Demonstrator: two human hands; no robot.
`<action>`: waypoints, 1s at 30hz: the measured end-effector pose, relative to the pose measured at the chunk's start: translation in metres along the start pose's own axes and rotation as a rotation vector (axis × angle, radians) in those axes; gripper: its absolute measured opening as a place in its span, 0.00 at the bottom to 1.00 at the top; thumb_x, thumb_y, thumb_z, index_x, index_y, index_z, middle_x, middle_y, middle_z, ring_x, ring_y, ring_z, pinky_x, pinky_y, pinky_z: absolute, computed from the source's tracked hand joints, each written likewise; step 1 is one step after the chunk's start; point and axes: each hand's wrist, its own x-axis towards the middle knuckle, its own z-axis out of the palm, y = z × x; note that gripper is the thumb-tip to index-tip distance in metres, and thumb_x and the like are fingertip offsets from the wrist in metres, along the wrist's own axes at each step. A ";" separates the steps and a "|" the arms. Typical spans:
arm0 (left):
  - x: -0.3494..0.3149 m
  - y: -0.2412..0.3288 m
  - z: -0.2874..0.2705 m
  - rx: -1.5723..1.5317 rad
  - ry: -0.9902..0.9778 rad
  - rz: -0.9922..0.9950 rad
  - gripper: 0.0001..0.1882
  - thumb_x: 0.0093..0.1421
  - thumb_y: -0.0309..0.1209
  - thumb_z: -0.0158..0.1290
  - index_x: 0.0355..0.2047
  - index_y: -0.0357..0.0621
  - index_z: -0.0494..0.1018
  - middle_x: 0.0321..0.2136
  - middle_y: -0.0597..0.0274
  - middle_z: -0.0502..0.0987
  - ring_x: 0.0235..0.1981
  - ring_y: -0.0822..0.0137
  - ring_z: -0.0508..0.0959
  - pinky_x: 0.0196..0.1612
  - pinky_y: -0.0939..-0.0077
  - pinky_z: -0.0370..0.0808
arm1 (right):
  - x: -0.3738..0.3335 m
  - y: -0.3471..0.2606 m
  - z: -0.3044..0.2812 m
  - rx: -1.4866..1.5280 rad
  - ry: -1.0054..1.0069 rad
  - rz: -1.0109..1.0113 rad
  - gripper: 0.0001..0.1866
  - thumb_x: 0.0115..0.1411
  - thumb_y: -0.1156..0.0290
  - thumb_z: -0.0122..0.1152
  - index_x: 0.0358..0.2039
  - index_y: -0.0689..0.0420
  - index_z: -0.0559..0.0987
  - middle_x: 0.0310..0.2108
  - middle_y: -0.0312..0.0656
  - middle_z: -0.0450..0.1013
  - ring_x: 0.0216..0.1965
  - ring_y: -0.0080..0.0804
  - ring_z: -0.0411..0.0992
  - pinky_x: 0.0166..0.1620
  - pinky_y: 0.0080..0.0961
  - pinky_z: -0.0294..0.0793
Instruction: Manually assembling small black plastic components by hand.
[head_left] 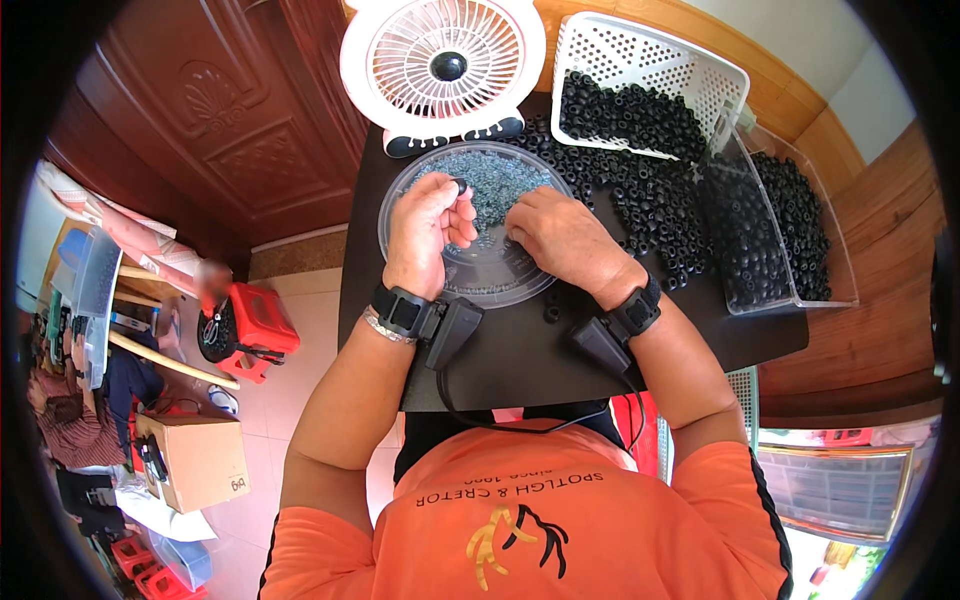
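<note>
My left hand (420, 225) is raised over the left side of a round clear plastic tray (490, 283), its thumb and index finger closed on a small black ring-shaped part (460, 187). Many tiny bluish see-through pieces (497, 172) lie in the tray, mostly toward its far side. At the tray's right side my right hand (568, 236) reaches down with its fingertips pinched together; whatever they hold, if anything, is hidden. Both wrists wear black straps with box-like devices.
Loose black ring-shaped parts (655, 205) cover the dark table (500, 365) right of the tray. More fill a white perforated basket (690, 75) and a clear bin (825, 285). A white fan (448, 67) stands behind the tray. Cables hang from the wrist devices. Red stools (262, 325) stand left.
</note>
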 end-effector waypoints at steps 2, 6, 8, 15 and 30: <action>-0.001 0.001 0.003 0.005 -0.008 0.002 0.10 0.61 0.36 0.45 0.31 0.42 0.70 0.23 0.63 0.73 0.20 0.72 0.73 0.24 0.80 0.66 | 0.000 0.004 0.001 -0.008 0.029 0.000 0.03 0.48 0.75 0.58 0.25 0.58 0.75 0.26 0.43 0.70 0.34 0.42 0.69 0.39 0.35 0.71; -0.003 -0.001 0.002 0.023 -0.059 -0.028 0.10 0.61 0.35 0.45 0.33 0.41 0.70 0.25 0.61 0.75 0.22 0.71 0.74 0.25 0.81 0.68 | 0.003 0.005 -0.007 0.302 0.086 0.228 0.04 0.56 0.74 0.57 0.31 0.61 0.77 0.28 0.40 0.73 0.32 0.30 0.71 0.40 0.25 0.70; -0.004 -0.001 0.008 -0.005 -0.165 -0.099 0.10 0.61 0.35 0.46 0.35 0.41 0.70 0.30 0.58 0.76 0.24 0.71 0.75 0.28 0.81 0.70 | 0.004 0.006 -0.010 0.592 0.080 0.398 0.06 0.59 0.73 0.56 0.33 0.61 0.77 0.29 0.38 0.74 0.32 0.24 0.71 0.41 0.21 0.70; -0.008 -0.006 0.017 -0.099 -0.368 -0.114 0.11 0.62 0.34 0.45 0.37 0.39 0.70 0.40 0.51 0.75 0.32 0.66 0.76 0.32 0.77 0.72 | 0.003 0.006 -0.010 1.068 0.197 0.349 0.08 0.62 0.71 0.55 0.33 0.63 0.77 0.28 0.33 0.73 0.32 0.17 0.68 0.38 0.18 0.69; -0.009 -0.006 0.015 -0.151 -0.408 -0.129 0.12 0.62 0.35 0.45 0.36 0.37 0.68 0.23 0.61 0.71 0.24 0.68 0.72 0.29 0.78 0.68 | 0.005 -0.006 -0.018 0.758 0.389 0.340 0.06 0.60 0.72 0.56 0.29 0.62 0.73 0.25 0.41 0.70 0.28 0.30 0.69 0.35 0.24 0.69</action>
